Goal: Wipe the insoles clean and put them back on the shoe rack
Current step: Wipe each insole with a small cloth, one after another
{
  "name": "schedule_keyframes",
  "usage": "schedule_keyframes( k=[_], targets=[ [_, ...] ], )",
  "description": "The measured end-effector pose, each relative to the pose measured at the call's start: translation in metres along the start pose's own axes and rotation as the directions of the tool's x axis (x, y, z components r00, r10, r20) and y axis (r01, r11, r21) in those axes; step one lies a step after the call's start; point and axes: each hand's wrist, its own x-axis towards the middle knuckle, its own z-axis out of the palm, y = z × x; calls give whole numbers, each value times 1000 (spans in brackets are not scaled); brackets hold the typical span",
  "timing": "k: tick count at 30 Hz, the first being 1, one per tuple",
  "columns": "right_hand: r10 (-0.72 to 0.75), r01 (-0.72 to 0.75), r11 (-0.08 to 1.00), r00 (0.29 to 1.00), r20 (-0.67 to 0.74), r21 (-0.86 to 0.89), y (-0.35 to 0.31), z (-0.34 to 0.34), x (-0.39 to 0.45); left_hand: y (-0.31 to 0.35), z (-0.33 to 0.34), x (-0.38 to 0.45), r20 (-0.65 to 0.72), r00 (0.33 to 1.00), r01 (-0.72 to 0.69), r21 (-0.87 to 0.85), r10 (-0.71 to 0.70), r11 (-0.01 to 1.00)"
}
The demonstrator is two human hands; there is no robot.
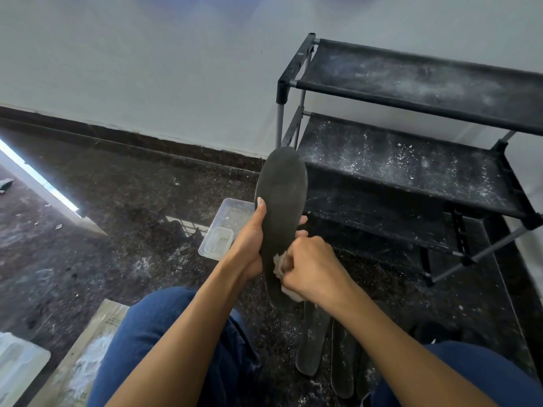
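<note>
While left hand (249, 245) grips insole (280, 201) upright, right hand (311, 268) presses clenched cloth (280, 264) against it.

Dark insole (282, 201) held upright, crumpled cloth (283, 274) against it, perhaps two more insoles (314, 339) on floor

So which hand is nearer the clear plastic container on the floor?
Left. The left hand, gripping the insole, is right beside the container; the right hand, holding the cloth, is across the insole.
</note>
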Motion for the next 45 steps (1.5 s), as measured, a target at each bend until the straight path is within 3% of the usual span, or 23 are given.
schedule_keyframes(
  k=[1, 3, 5, 7, 13, 17, 21, 23, 25, 27, 29, 33, 38, 41, 45],
  targets=[
    [31, -30, 999, 1000, -8, 30, 2, -3, 0, 0, 0, 1, -6, 1000, -2, 5, 2, 1000],
    [49, -32, 994, 985, -166, 105, 4, -12, 3, 0, 2, 2, -21, 1000, -15, 44, 16, 999],
    [23, 43, 986, 926, -378, 164, 4, -20, 7, -1, 4, 0, -34, 999, -2, 87, 5, 996],
    [-3, 100, 975, 898, -439, 199, 4, -21, 11, -4, 7, -2, -6, 1000, -5, 114, 6, 994],
    [-151, 176, 979, 963, -224, 98, -1, 2, 5, -5, 2, 2, -36, 999, -15, 66, 18, 998],
    [-101, 101, 987, 995, -4, 125, 1, 10, -5, 0, 1, 1, 40, 999, 15, -76, -12, 997],
    [-44, 31, 998, 963, 266, 50, 8, 2, -9, 4, 2, 0, 49, 999, 22, -86, -18, 996],
    [7, -29, 992, 984, 177, 121, 9, -13, -7, 3, 2, -1, 11, 1000, 17, -82, -17, 996],
    [72, -47, 970, 993, -94, 240, 13, -28, -1, 1, 3, 1, -28, 1000, -13, 5, 13, 1000],
    [126, -1, 942, 929, -348, 336, 20, -39, 7, -3, 4, 2, -24, 998, -52, 99, 55, 994],
    [157, 38, 918, 879, -450, 394, 26, -42, 14, -5, 5, 0, 42, 997, -70, 131, 65, 989],
    [84, 49, 955, 901, -426, 293, 29, -28, 20, -7, 5, -3, 181, 980, -110, 132, 86, 985],
    [-18, 84, 971, 960, -279, 224, 21, -15, 13, -6, 5, -8, 206, 974, -142, 223, 96, 964],
    [-14, 130, 955, 918, -397, 268, 18, -16, 13, -4, 6, -12, 288, 956, -130, 236, 58, 963],
    [-49, 194, 940, 889, -455, 280, 20, -18, 16, -3, 7, -17, 391, 920, -98, 218, 6, 971]
  ],
)
